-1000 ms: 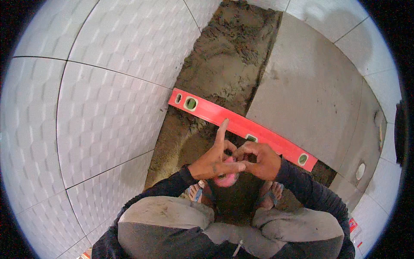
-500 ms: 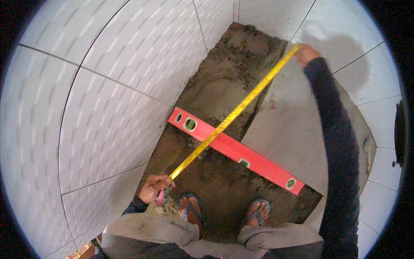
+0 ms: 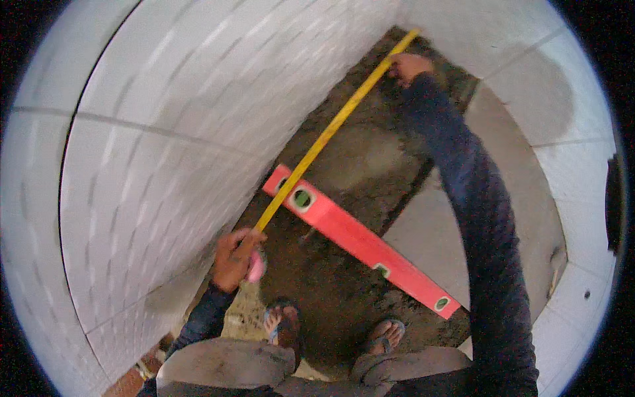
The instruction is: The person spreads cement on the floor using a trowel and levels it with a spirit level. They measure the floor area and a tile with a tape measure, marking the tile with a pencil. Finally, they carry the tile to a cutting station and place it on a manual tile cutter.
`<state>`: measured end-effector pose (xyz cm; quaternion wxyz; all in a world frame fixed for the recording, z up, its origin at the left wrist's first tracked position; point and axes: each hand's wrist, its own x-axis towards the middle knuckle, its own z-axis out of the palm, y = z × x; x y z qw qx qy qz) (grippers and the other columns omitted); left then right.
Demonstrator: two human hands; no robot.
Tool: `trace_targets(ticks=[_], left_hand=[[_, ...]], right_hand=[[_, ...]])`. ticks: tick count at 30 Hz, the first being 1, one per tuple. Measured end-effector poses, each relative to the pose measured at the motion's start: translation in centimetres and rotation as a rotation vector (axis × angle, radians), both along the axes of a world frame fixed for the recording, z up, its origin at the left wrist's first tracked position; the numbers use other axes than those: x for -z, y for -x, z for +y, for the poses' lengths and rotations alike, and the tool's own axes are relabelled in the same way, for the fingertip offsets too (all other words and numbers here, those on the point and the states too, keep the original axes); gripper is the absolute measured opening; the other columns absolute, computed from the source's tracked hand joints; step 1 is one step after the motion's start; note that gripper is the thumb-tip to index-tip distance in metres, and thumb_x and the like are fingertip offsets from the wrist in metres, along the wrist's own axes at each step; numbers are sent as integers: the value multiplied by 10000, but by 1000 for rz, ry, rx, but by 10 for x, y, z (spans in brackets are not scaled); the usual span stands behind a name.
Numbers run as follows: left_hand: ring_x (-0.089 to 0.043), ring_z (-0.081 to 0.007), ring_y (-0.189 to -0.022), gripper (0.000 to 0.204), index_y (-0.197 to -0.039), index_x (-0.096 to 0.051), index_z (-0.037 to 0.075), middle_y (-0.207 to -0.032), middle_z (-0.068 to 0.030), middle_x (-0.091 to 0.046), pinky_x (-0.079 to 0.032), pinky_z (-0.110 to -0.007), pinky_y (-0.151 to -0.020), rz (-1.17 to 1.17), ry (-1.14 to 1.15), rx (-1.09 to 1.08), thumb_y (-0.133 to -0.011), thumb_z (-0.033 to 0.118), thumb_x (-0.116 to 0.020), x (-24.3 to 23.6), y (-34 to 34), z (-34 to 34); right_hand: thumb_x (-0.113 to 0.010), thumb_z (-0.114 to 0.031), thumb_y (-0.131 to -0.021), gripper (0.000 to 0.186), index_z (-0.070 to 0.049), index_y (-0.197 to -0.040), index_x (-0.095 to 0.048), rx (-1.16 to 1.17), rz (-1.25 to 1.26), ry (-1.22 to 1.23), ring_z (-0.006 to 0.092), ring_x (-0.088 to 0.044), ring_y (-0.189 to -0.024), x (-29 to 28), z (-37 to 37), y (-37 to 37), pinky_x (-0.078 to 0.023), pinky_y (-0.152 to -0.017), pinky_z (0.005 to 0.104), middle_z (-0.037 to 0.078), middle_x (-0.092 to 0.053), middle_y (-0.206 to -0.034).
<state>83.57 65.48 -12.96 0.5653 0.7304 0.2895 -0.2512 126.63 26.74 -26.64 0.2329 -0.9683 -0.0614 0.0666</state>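
Note:
A yellow tape measure (image 3: 331,129) is drawn out between my two hands, running beside the left wall toward the far corner. My left hand (image 3: 233,258) is closed around its pinkish case (image 3: 256,266), low by the left wall. Far up, my right hand (image 3: 408,68) grips the blade a little short of its end, which reaches the far wall. Under the blade lies a red spirit level (image 3: 360,241), slanting from the left wall across the dark mortar bed toward the lower right. The blade crosses over the level's left end.
White textured tiles (image 3: 172,172) cover the left wall, and plain pale tiles (image 3: 575,172) the right one. A large grey floor tile (image 3: 433,228) lies on the right, beside the rough mortar bed (image 3: 357,165). My sandalled feet (image 3: 387,336) stand at the near side.
My right hand has carried the blade leftward and farther, from above the grey tile to the far corner. My left hand has moved up along the left wall with the case.

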Motion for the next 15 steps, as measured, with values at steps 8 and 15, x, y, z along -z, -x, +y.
trace_targets(ticks=[8, 15], left_hand=[[-498, -83, -476, 357, -847, -702, -3, -538, -13, -560, -380, -280, -488, -94, -155, 20, -979, 306, -580, 11, -4, 8], [-484, -99, -389, 325, -899, -665, 24, -486, -45, -539, -336, -281, -381, -149, -193, 77, -1012, 303, -541, 24, -1, 12]], right_hand=[[-614, -270, -928, 280, -55, -1095, -679, 458, 287, -558, 166, -643, -657, -39, 39, 24, -455, -535, 327, 42, -688, -852], [-648, -246, -903, 262, -51, -1076, -677, 357, 244, -601, 159, -648, -719, -16, 25, 11, -449, -571, 308, 39, -679, -941]])
